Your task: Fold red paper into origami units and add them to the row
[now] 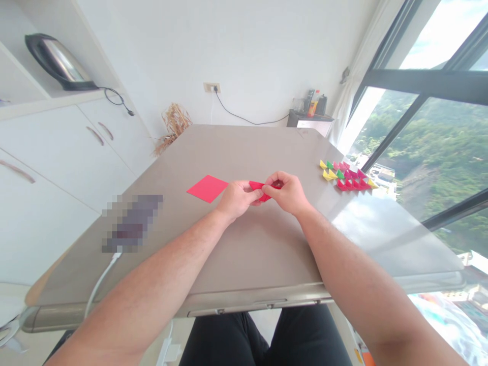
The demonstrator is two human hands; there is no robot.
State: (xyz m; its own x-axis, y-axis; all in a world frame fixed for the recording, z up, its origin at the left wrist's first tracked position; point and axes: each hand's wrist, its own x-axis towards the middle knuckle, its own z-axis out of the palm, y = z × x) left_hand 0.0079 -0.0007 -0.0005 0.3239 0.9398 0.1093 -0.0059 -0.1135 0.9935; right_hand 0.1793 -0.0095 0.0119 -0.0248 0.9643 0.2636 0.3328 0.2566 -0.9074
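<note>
Between my two hands is a small folded piece of red paper, held just above the middle of the table. My left hand pinches its left side with thumb and fingers. On the other side, my right hand grips the paper, the thumb tip close to the left thumb. Fingers cover much of the folds, so the exact shape is hidden. A flat red sheet of paper lies on the table just left of my left hand, one corner toward me.
Several small folded paper boats in red, pink, yellow and green stand in rows at the table's right. A blurred-out device with a white cable lies at the left. Windows border the right side, and a kettle sits on a shelf.
</note>
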